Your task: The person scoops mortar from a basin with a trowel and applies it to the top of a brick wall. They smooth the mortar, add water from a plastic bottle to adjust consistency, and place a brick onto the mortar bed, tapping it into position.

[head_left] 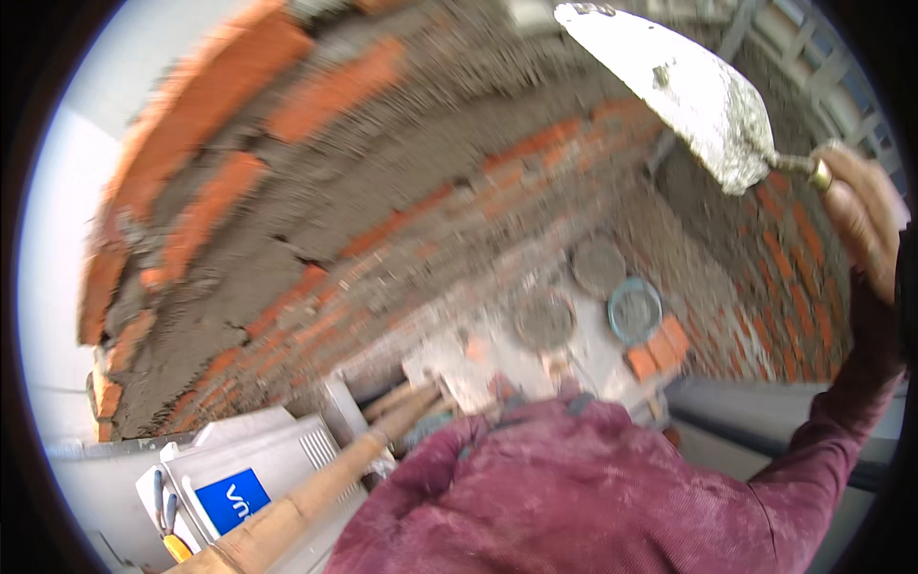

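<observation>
**Right hand held a mortar-smeared trowel high before a brick wall**

The brick wall [521, 148] ran diagonally across the view, its orange courses partly covered by broad bands of rough grey mortar [354, 182]; its upper part was blurred. A second brick wall [801, 277] stood at the right, also partly mortared, with a pale lattice railing [834, 67] beyond it in the upper corner. Below, on the pale floor [593, 359], two round containers of grey material sat near a blue-rimmed bucket [612, 311], and a small group of orange bricks [658, 350] lay just beside the bucket. At the lower left, a wooden pole [311, 483] crossed in front of a white casing [215, 450] with slatted vents and a blue label; a yellow-ended hand tool [172, 536] showed at its left side.

The right arm, in a dusty maroon sleeve [822, 459], reached out and up along the right edge. The right hand [861, 206] was closed around the handle of the trowel [679, 91], thumb along the grip. The blade slanted toward the upper left, spotted with mortar; whether it touched the wall could not be told. The left sleeve [406, 478] bent in at the lower middle, but the left hand was out of sight, so its state could not be told.
</observation>
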Available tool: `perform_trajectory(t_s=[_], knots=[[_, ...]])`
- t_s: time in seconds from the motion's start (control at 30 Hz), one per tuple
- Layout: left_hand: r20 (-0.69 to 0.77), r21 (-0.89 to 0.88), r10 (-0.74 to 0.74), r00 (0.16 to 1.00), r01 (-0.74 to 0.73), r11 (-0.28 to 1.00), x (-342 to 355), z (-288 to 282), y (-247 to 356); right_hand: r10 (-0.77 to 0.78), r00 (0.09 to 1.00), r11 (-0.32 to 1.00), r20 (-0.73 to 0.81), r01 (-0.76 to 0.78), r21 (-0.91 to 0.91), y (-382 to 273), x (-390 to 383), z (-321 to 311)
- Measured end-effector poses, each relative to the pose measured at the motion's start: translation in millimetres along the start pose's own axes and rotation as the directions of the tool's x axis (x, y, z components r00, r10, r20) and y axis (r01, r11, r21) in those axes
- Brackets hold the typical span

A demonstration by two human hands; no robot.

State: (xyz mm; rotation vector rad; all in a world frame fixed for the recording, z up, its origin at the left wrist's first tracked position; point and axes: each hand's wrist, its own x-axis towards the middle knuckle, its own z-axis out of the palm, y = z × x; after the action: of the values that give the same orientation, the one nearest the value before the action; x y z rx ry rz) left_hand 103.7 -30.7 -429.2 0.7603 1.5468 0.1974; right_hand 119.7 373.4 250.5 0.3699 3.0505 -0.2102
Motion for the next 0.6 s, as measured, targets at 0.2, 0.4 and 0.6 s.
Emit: perform_trajectory(t_s=[0.2,0.4,0.6], knots=[[0.167,-0.070,-0.126,0.978,0.139,0.988,16,70,58,0.025,0.915,0.972,0.403,-0.117,0.206,161,31,316],[0.144,-0.092,-0.337,0.931,0.351,0.932,80,109,96,0.197,0.613,0.980,0.765,-0.156,-0.127,210,40,688],[-0.195,-0.140,-0.318,0.928,0.294,0.945,139,151,59,0.353,0.686,0.928,0.636,-0.343,-0.146,207,76,895]])
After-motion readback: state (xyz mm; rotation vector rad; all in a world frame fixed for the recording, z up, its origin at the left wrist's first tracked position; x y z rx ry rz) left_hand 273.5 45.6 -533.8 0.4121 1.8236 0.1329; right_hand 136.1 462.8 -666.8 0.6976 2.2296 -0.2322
